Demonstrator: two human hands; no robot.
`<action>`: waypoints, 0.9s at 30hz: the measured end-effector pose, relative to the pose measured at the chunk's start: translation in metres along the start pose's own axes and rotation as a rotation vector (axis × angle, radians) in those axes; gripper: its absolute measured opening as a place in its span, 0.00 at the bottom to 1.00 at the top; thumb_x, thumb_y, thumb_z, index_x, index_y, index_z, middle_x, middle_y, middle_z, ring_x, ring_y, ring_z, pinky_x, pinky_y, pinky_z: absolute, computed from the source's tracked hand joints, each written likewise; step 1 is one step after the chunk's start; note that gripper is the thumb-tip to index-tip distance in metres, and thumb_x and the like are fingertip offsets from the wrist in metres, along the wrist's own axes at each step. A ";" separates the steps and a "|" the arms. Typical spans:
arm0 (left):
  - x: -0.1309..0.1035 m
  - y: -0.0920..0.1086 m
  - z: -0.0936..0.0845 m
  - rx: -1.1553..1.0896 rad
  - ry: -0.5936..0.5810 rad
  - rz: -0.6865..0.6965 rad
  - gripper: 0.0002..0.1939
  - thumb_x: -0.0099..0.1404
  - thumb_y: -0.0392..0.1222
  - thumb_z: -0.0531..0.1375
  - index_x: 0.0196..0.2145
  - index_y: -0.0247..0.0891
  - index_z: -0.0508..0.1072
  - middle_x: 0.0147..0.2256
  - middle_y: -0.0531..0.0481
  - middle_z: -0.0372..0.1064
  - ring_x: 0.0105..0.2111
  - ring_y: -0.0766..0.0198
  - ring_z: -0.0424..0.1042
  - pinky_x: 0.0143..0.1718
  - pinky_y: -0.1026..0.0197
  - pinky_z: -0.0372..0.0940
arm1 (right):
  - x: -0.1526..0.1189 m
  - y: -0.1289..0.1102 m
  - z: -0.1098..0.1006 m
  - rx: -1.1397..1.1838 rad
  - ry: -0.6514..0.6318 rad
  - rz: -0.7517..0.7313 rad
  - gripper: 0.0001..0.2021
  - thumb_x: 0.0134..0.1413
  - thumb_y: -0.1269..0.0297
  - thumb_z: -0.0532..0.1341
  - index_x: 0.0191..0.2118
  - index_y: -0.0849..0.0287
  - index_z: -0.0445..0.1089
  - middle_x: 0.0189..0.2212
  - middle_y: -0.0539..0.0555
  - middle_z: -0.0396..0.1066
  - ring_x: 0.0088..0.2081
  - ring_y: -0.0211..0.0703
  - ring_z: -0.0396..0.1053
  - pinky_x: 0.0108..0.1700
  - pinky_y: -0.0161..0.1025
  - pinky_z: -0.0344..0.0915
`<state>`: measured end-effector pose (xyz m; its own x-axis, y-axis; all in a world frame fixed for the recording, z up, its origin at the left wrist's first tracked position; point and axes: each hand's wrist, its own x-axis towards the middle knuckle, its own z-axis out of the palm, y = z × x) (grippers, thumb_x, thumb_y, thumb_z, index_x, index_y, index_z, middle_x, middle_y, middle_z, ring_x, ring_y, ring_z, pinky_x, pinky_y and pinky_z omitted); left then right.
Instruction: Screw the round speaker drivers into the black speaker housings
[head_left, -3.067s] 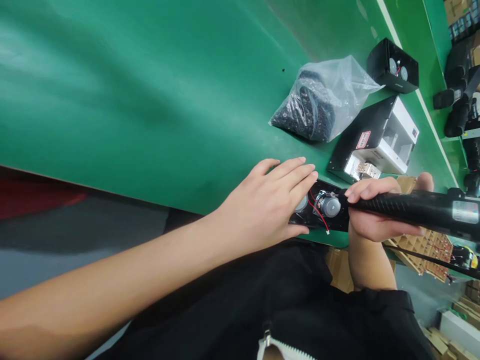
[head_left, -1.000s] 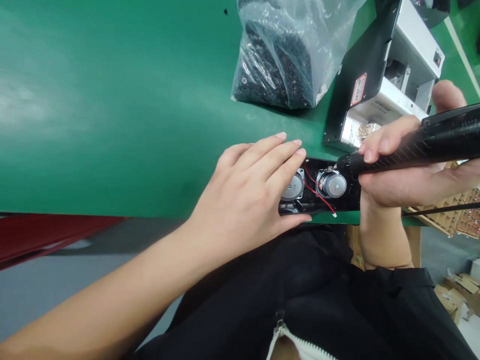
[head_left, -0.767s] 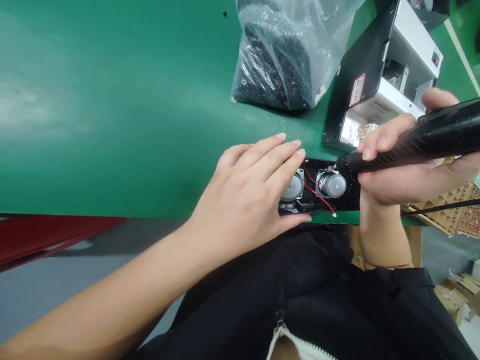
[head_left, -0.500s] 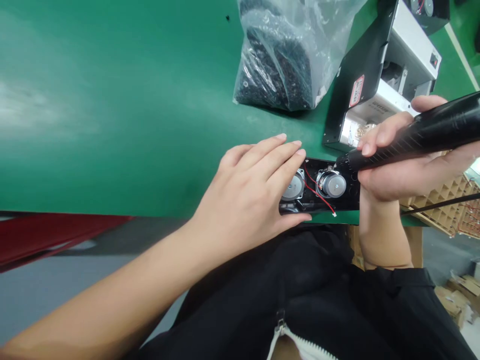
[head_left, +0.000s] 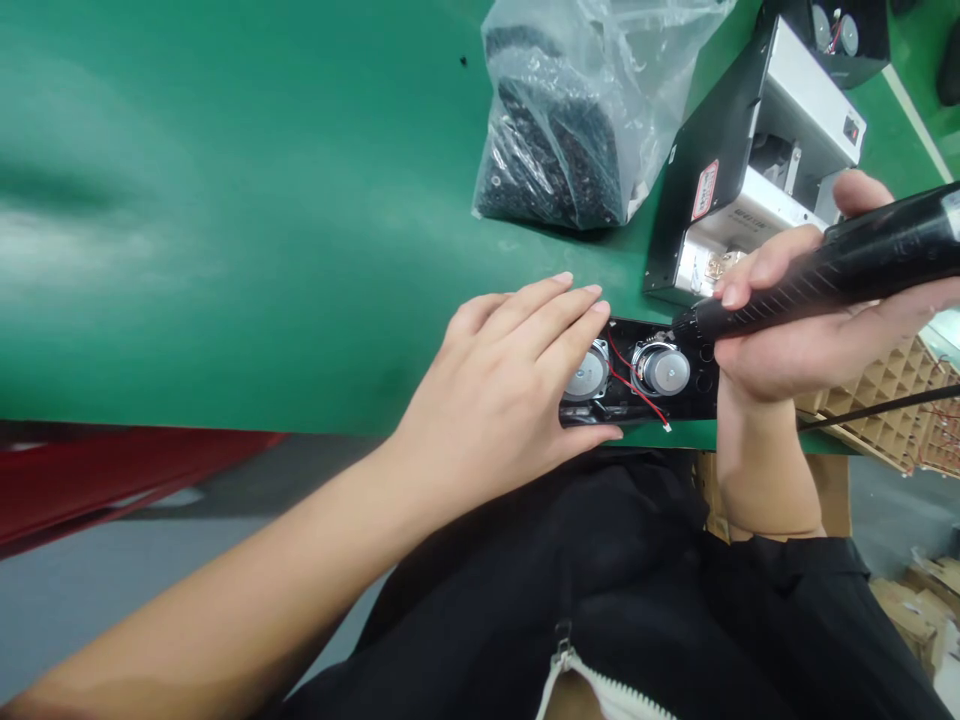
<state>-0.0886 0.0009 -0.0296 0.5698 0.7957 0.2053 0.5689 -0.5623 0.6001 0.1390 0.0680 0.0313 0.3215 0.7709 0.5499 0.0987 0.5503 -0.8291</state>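
A black speaker panel [head_left: 688, 406] lies along the near edge of the green bench. Two round silver speaker drivers show on it, one [head_left: 670, 371] in full and the other [head_left: 588, 376] partly under my left hand [head_left: 502, 385]. That hand grips the panel's left part, fingers over the far side and thumb along the near edge. A red wire [head_left: 637, 389] with a white plug runs between the drivers. My right hand [head_left: 806, 350] is wrapped round a black electric screwdriver [head_left: 870, 250], held slantwise. Its tip meets the far-left corner of the right driver; any screw there is too small to make out.
Beyond the panel, a clear plastic bag [head_left: 555, 150] of small black parts sits on the green bench [head_left: 262, 250]. A black-and-silver screw feeder machine [head_left: 806, 95] stands right of it. A cardboard divider tray [head_left: 874, 385] and a dark cable [head_left: 885, 408] lie at right.
The camera view has shifted slightly, moving the machine a little left and down in the picture. Both hands, the panel and the screwdriver tip keep nearly the same places.
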 end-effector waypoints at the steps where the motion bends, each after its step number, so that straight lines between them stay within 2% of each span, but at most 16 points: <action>1: 0.000 0.000 0.000 0.001 -0.003 -0.001 0.57 0.70 0.58 0.83 0.84 0.37 0.65 0.82 0.27 0.69 0.83 0.24 0.66 0.78 0.26 0.68 | 0.000 -0.002 0.002 0.014 0.023 0.033 0.48 0.77 0.19 0.32 0.54 0.48 0.78 0.22 0.43 0.62 0.15 0.34 0.60 0.23 0.35 0.54; 4: 0.001 0.001 0.000 0.001 -0.001 -0.003 0.57 0.70 0.58 0.83 0.84 0.36 0.65 0.82 0.27 0.69 0.84 0.25 0.66 0.79 0.26 0.68 | 0.000 -0.013 0.011 -0.009 0.108 0.166 0.40 0.81 0.23 0.37 0.46 0.46 0.77 0.20 0.43 0.63 0.14 0.36 0.60 0.22 0.37 0.54; 9: 0.001 0.002 0.000 0.003 -0.002 -0.005 0.56 0.70 0.58 0.83 0.83 0.35 0.66 0.82 0.26 0.70 0.84 0.24 0.66 0.79 0.26 0.69 | 0.001 -0.023 0.020 -0.054 0.173 0.201 0.44 0.77 0.19 0.36 0.44 0.47 0.77 0.18 0.44 0.63 0.14 0.38 0.59 0.21 0.39 0.54; 14: 0.001 0.001 0.001 -0.006 0.018 0.004 0.57 0.67 0.57 0.85 0.83 0.33 0.68 0.81 0.25 0.71 0.82 0.22 0.68 0.79 0.25 0.69 | 0.001 -0.018 0.015 -0.044 0.140 0.208 0.45 0.75 0.17 0.33 0.46 0.47 0.74 0.20 0.43 0.62 0.14 0.37 0.61 0.22 0.36 0.54; 17: 0.002 0.002 0.002 -0.009 0.028 -0.003 0.57 0.65 0.56 0.85 0.82 0.32 0.70 0.80 0.25 0.72 0.82 0.22 0.69 0.79 0.25 0.68 | 0.001 -0.016 0.012 -0.047 0.111 0.193 0.44 0.75 0.17 0.35 0.47 0.47 0.73 0.21 0.43 0.62 0.15 0.37 0.61 0.22 0.36 0.54; 22: 0.003 0.003 0.002 -0.001 0.024 -0.019 0.56 0.65 0.55 0.85 0.82 0.33 0.71 0.80 0.26 0.72 0.81 0.23 0.70 0.78 0.26 0.69 | 0.002 -0.017 0.010 -0.014 0.136 0.200 0.42 0.77 0.19 0.40 0.45 0.49 0.75 0.19 0.43 0.65 0.14 0.39 0.60 0.19 0.37 0.53; 27: 0.002 0.001 0.001 0.002 0.027 -0.005 0.55 0.67 0.58 0.84 0.81 0.33 0.72 0.79 0.25 0.73 0.81 0.22 0.71 0.79 0.25 0.69 | 0.003 -0.021 0.007 0.004 0.094 0.205 0.43 0.75 0.17 0.42 0.47 0.50 0.77 0.19 0.43 0.65 0.14 0.38 0.61 0.19 0.37 0.52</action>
<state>-0.0862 0.0012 -0.0296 0.5513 0.8039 0.2232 0.5728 -0.5592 0.5993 0.1310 0.0609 0.0508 0.4213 0.8335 0.3576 0.0182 0.3865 -0.9221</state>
